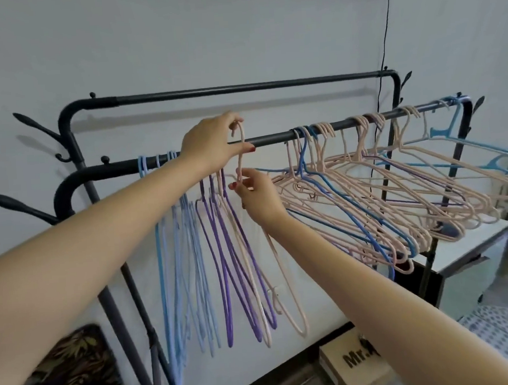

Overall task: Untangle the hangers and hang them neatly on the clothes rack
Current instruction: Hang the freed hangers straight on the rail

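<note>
At the front rail [273,137], left hand [210,144] pinches pink hanger [241,151] hook, right hand [257,198] pinches its neck. Advice: seat hook squarely beside purple hangers [221,254], clear of tangled pink bunch [367,190].

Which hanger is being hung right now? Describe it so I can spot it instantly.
Find the front rail of the black rack. Left of its middle, both hands pinch one pink hanger: left hand at its hook, right hand at the neck. Unlike its neighbours, its hook stands above the rail.
</note>
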